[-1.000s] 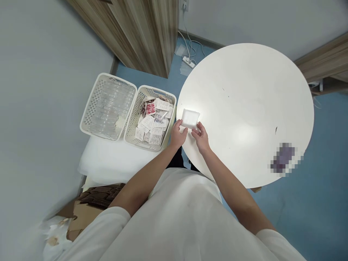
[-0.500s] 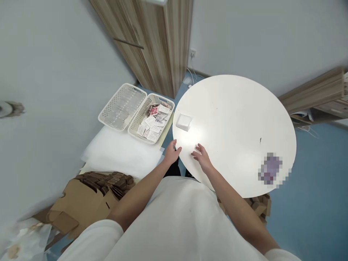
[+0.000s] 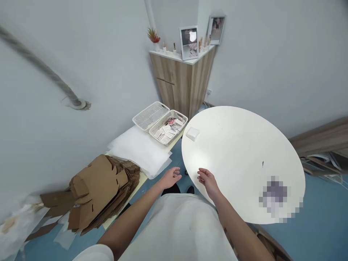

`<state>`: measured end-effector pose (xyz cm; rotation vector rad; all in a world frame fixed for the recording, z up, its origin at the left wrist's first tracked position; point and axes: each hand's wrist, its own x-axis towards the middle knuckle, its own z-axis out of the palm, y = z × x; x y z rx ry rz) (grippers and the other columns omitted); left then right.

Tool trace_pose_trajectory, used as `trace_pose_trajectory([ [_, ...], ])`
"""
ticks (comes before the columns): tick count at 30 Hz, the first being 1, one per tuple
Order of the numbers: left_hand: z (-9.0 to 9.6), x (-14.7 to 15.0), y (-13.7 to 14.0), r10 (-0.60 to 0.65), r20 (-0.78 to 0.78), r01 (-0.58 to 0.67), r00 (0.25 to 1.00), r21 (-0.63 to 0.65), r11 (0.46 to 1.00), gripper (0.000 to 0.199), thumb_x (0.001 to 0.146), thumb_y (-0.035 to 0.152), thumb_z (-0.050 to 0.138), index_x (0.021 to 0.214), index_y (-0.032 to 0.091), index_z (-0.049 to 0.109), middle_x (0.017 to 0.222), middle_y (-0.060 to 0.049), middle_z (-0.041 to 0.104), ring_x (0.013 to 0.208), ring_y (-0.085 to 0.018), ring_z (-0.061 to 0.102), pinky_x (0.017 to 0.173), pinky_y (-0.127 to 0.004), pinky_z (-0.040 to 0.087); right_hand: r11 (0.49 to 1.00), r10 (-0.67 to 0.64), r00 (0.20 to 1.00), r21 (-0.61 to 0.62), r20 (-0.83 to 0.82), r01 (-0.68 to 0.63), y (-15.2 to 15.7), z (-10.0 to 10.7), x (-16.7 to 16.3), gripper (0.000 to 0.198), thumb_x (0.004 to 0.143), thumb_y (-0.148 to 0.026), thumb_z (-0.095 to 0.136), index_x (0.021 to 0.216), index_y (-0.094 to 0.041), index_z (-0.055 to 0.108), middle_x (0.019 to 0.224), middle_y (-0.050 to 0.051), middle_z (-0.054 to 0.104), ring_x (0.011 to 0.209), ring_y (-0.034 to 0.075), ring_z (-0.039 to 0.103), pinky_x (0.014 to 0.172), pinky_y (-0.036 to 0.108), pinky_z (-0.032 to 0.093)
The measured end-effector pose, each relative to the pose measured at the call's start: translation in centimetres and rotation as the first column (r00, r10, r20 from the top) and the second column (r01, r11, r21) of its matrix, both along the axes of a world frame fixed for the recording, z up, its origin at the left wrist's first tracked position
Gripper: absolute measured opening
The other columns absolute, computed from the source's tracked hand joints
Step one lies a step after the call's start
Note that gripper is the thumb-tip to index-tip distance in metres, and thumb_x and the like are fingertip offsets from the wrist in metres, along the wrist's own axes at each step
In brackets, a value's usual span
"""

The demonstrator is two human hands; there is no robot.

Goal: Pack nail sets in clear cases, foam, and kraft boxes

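My left hand [image 3: 172,177] hangs in the air over the gap between the side table and the round white table [image 3: 239,141]. Its fingers are partly curled and apart, with nothing in them. Over the round table's near left edge is my right hand [image 3: 208,180], also empty, its fingers loosely bent. On the same table, beyond both hands, lies a small whitish translucent packet [image 3: 193,133]; neither hand touches it. The sheets of white foam wrap [image 3: 141,148] are nearest my left hand on its left side.
Two white plastic baskets [image 3: 151,115] stand on the side table, one holding cards and small packets. Flattened cardboard boxes [image 3: 100,181] are stacked nearer me. A wooden cabinet [image 3: 176,83] bears picture frames [image 3: 189,43] and a potted plant [image 3: 153,38]. A pixelated patch covers the round table's right side.
The view has tilted up and shifted left, so the cabinet top and more cardboard show. My hands sit lower in the picture, farther from the packet. Nothing was picked up.
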<state>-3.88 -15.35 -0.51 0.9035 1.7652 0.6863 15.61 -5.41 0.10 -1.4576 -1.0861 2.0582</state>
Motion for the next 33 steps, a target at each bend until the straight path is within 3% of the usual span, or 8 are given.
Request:
trace_pose_trajectory([
  [6, 1.9, -1.9, -4.2, -0.074, -0.150, 0.077, 0.986, 0.011, 0.997, 0.054, 0.075, 0.048, 0.050, 0.122, 0.021, 0.045, 0.121, -0.010, 0.052, 0.102, -0.023, 0.053, 0.079, -0.033, 0.045, 0.991, 0.135, 0.990, 0.007, -0.031, -0.135, -1.7, 0.0, -3.1, 0.034, 0.062, -0.039, 0.066, 0.091, -0.021, 0.060, 0.090, 0.004, 0.063, 0.064, 0.011, 0.057, 0.062, 0.026, 0.044],
  [16, 3.6, -6.9, -11.9, 0.081, -0.369, -0.013, 0.926, 0.185, 0.983, 0.040, 0.075, 0.031, 0.051, 0.114, 0.018, 0.050, 0.112, -0.009, 0.057, 0.091, -0.019, 0.058, 0.081, -0.032, 0.044, 0.935, 0.350, 0.934, 0.085, -0.071, -0.344, -6.1, 0.2, -11.9, 0.033, 0.066, -0.038, 0.062, 0.093, -0.020, 0.056, 0.077, 0.002, 0.060, 0.063, 0.012, 0.055, 0.062, 0.027, 0.044],
  [20, 3.9, -9.4, -15.3, 0.217, -0.440, -0.093, 0.871, 0.286, 0.954, 0.030, 0.079, 0.030, 0.046, 0.107, 0.020, 0.053, 0.102, -0.007, 0.059, 0.085, -0.017, 0.058, 0.075, -0.030, 0.045, 0.860, 0.494, 0.869, 0.161, -0.021, -0.485, -9.1, 0.0, -16.4, 0.034, 0.068, -0.040, 0.060, 0.095, -0.019, 0.056, 0.076, 0.002, 0.059, 0.064, 0.013, 0.055, 0.063, 0.027, 0.045],
  [23, 4.5, -10.8, -17.9, 0.359, -0.465, -0.198, 0.809, 0.360, 0.912, 0.026, 0.083, 0.032, 0.041, 0.102, 0.020, 0.053, 0.095, -0.006, 0.059, 0.081, -0.016, 0.057, 0.072, -0.029, 0.046, 0.752, 0.580, 0.809, 0.321, 0.094, -0.576, -11.1, 0.0, -19.6, 0.036, 0.070, -0.042, 0.056, 0.097, -0.019, 0.056, 0.086, 0.005, 0.060, 0.074, 0.016, 0.056, 0.067, 0.030, 0.045],
  [26, 4.8, -12.1, -20.5, 0.457, -0.525, -0.298, 0.718, 0.362, 0.883, 0.035, 0.079, 0.038, 0.047, 0.108, 0.020, 0.050, 0.103, -0.007, 0.056, 0.092, -0.019, 0.055, 0.078, -0.031, 0.044, 0.586, 0.617, 0.749, 0.496, 0.239, -0.641, -12.9, 0.1, -22.2, 0.037, 0.072, -0.041, 0.053, 0.102, -0.020, 0.054, 0.100, 0.007, 0.058, 0.087, 0.019, 0.055, 0.074, 0.033, 0.046],
  [28, 4.4, -12.8, -22.1, 0.424, -0.586, -0.328, 0.691, 0.269, 0.906, 0.051, 0.069, 0.044, 0.058, 0.112, 0.020, 0.049, 0.109, -0.008, 0.055, 0.101, -0.024, 0.051, 0.082, -0.034, 0.042, 0.429, 0.642, 0.686, 0.581, 0.343, -0.692, -14.0, 0.2, -23.6, 0.036, 0.074, -0.038, 0.051, 0.106, -0.022, 0.053, 0.105, 0.008, 0.056, 0.093, 0.021, 0.053, 0.077, 0.036, 0.045],
  [30, 3.7, -13.3, -23.6, 0.351, -0.609, -0.341, 0.711, 0.137, 0.930, 0.061, 0.062, 0.048, 0.064, 0.114, 0.019, 0.050, 0.110, -0.009, 0.055, 0.104, -0.027, 0.050, 0.084, -0.037, 0.041, 0.254, 0.642, 0.624, 0.644, 0.445, -0.721, -15.2, 0.5, -24.6, 0.033, 0.076, -0.034, 0.049, 0.107, -0.023, 0.053, 0.107, 0.008, 0.054, 0.097, 0.022, 0.051, 0.080, 0.038, 0.044],
  [33, 2.6, -13.9, -25.1, 0.293, -0.573, -0.342, 0.765, 0.024, 0.939, 0.051, 0.069, 0.045, 0.058, 0.112, 0.019, 0.052, 0.111, -0.010, 0.057, 0.101, -0.026, 0.053, 0.081, -0.035, 0.041, 0.023, 0.547, 0.597, 0.702, 0.587, -0.712, -16.8, 1.1, -25.4, 0.032, 0.076, -0.028, 0.049, 0.107, -0.023, 0.054, 0.110, 0.010, 0.051, 0.103, 0.025, 0.047, 0.084, 0.041, 0.041],
])
